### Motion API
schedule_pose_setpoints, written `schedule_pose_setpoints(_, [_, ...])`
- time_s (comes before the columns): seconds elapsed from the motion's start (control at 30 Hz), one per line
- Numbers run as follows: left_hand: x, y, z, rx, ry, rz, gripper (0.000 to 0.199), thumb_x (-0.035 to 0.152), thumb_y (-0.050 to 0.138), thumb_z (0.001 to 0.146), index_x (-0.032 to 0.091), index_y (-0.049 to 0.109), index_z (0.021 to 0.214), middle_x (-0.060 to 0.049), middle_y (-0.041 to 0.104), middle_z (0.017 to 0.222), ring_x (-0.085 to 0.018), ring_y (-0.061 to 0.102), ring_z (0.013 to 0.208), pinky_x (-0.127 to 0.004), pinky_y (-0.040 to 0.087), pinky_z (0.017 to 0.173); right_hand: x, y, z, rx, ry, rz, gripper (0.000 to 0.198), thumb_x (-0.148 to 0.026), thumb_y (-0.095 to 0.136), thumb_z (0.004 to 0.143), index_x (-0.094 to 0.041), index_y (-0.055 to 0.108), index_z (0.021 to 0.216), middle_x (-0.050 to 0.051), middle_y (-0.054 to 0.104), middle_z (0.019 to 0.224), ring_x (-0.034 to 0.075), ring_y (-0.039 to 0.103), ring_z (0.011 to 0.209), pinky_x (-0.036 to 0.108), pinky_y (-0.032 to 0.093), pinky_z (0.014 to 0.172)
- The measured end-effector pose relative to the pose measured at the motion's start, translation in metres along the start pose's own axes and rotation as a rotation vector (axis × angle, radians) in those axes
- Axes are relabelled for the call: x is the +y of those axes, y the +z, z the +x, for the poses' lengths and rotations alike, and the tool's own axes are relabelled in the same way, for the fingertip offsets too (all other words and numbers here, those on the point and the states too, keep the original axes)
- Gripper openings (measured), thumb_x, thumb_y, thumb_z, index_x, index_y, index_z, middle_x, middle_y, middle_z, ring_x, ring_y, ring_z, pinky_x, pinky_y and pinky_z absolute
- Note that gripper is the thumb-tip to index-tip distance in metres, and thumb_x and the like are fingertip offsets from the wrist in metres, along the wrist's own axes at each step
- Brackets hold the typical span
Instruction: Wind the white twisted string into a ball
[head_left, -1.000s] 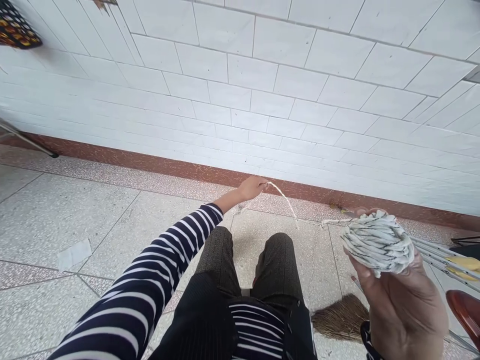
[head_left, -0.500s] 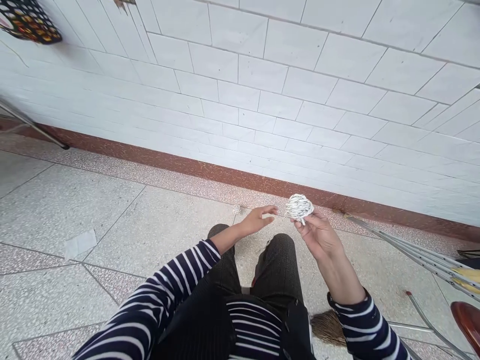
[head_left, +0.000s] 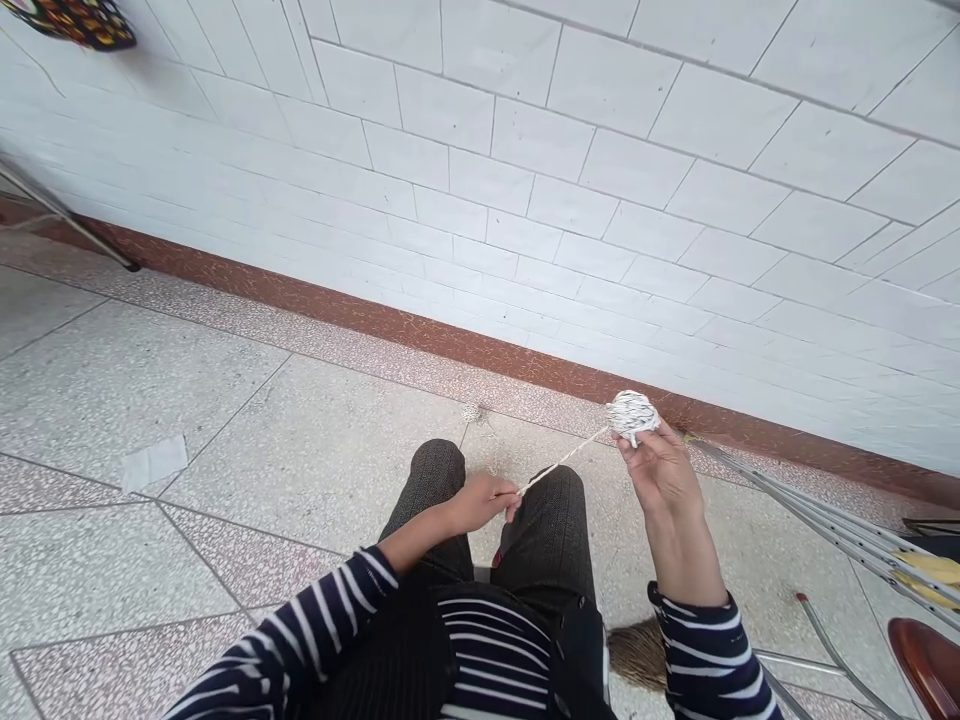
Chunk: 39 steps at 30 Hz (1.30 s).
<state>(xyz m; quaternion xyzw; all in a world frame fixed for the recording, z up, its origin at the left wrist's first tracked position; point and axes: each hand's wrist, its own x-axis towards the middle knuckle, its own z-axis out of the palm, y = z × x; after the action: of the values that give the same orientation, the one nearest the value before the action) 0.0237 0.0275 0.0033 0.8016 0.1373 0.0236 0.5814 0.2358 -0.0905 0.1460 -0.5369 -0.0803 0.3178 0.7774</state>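
Note:
My right hand is closed around the lower side of a ball of white cord, raised to the right of my knees. From the ball a single strand of cord runs taut, down and to the left. My left hand pinches the other end of that strand above my lap, between the knees. Part of the ball's underside is hidden by the right fingers. A small whitish clump lies on the floor beyond my left knee, apart from both hands.
A white tiled wall with a reddish-brown skirting stands ahead. Metal legs and a broom-like bundle are at the right. A white paper lies on the floor at left, near a metal leg.
My left hand has moved down and left, going from open near the ball to pinching the strand, which is now stretched out. My right hand has shifted slightly right with the ball.

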Motion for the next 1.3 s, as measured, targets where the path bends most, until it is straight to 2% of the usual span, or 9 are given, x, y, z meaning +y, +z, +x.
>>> schedule_pose_setpoints(0.13, [-0.017,-0.002,-0.008,0.125,-0.085,0.234,0.021,0.024,0.05,0.092,0.018,0.069,0.097,-0.006,0.072,0.103,-0.022,0.062,0.103,-0.036,0.04,0.1,0.003,0.0,-0.011,-0.024,0.067,0.002,0.035,-0.014,0.083,0.051,-0.021,0.075,0.085,0.004,0.075,0.084,0.016,0.065,0.066,0.022,0.048,0.049])
schedule_pose_setpoints(0.23, [0.005,-0.001,0.009,0.265,0.005,0.158,0.038,0.025,0.057,0.089,0.02,0.059,0.127,-0.01,0.058,0.135,-0.026,0.051,0.126,-0.041,0.034,0.108,0.019,0.012,-0.025,-0.105,0.136,0.017,0.036,-0.014,0.082,0.054,-0.021,0.075,0.088,0.003,0.074,0.084,0.016,0.063,0.065,0.023,0.048,0.049])
schedule_pose_setpoints(0.3, [0.03,0.002,0.024,0.339,0.078,-0.012,0.044,0.029,0.061,0.087,0.021,0.057,0.13,-0.009,0.056,0.137,-0.025,0.052,0.124,-0.038,0.039,0.105,0.031,0.021,-0.032,-0.151,0.174,0.029,0.036,-0.014,0.081,0.056,-0.023,0.074,0.089,0.003,0.073,0.085,0.015,0.062,0.065,0.025,0.049,0.051])
schedule_pose_setpoints(0.5, [0.075,0.012,0.046,0.36,0.149,-0.462,0.027,0.031,0.062,0.087,0.011,0.068,0.104,-0.007,0.072,0.097,-0.02,0.064,0.088,-0.03,0.049,0.081,0.044,0.027,-0.039,-0.17,0.223,0.033,0.039,-0.01,0.082,0.051,-0.025,0.074,0.086,0.0,0.071,0.081,0.017,0.061,0.067,0.028,0.051,0.054])
schedule_pose_setpoints(0.63, [0.071,0.012,0.036,0.287,0.115,-0.429,0.027,0.035,0.06,0.088,0.012,0.067,0.076,-0.003,0.066,0.072,-0.014,0.06,0.07,-0.024,0.047,0.069,0.036,0.018,-0.036,-0.173,0.186,-0.017,0.034,-0.014,0.082,0.055,-0.022,0.074,0.087,0.001,0.072,0.083,0.014,0.059,0.063,0.025,0.048,0.051])
schedule_pose_setpoints(0.83, [0.055,0.011,0.004,0.08,-0.053,-0.462,0.032,0.04,0.052,0.091,0.014,0.061,0.076,0.001,0.059,0.058,-0.01,0.054,0.053,-0.021,0.045,0.056,0.034,0.007,-0.022,-0.028,-0.007,-0.149,0.038,-0.019,0.081,0.053,-0.02,0.072,0.09,-0.001,0.068,0.078,0.014,0.057,0.06,0.025,0.043,0.048])
schedule_pose_setpoints(1.07, [0.066,-0.01,-0.025,0.037,-0.027,-0.187,0.036,0.029,0.048,0.093,0.015,0.052,0.06,0.002,0.053,0.058,-0.009,0.048,0.057,-0.019,0.036,0.057,0.061,-0.006,-0.002,0.056,-0.327,-0.57,0.049,-0.024,0.074,0.063,-0.02,0.066,0.111,0.003,0.065,0.089,0.017,0.056,0.07,0.028,0.043,0.055])
schedule_pose_setpoints(1.17, [0.072,-0.02,-0.028,0.05,0.021,-0.008,0.036,0.028,0.045,0.094,0.015,0.052,0.061,0.002,0.054,0.06,-0.01,0.048,0.057,-0.021,0.034,0.057,0.075,-0.009,-0.002,-0.032,-0.407,-0.8,0.043,-0.023,0.068,0.07,-0.023,0.066,0.112,0.008,0.059,0.116,0.024,0.056,0.098,0.035,0.047,0.074])
schedule_pose_setpoints(1.3, [0.074,-0.036,-0.02,0.18,0.098,0.304,0.033,0.028,0.042,0.096,0.016,0.059,0.07,-0.002,0.057,0.065,-0.014,0.051,0.063,-0.025,0.034,0.062,0.094,-0.009,-0.015,-0.252,-0.337,-0.879,0.038,-0.016,0.062,0.068,-0.024,0.069,0.104,0.008,0.058,0.115,0.027,0.055,0.104,0.037,0.047,0.077])
